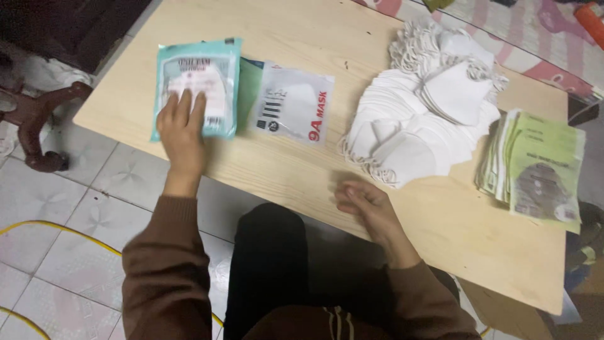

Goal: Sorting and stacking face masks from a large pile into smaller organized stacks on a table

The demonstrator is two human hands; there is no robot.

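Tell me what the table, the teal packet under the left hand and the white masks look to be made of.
Table: pale wood or plywood, matte, faint grain. Teal packet: likely glossy plastic film, showing sheen. White masks: soft matte fabric, probably nonwoven, with elastic loops.

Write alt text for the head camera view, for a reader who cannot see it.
A person's left hand presses flat on a teal packet on a pale wooden table, while the right hand rests near the table's front edge. Further right lie a white packet, a heap of white face masks and a stack of green packets.
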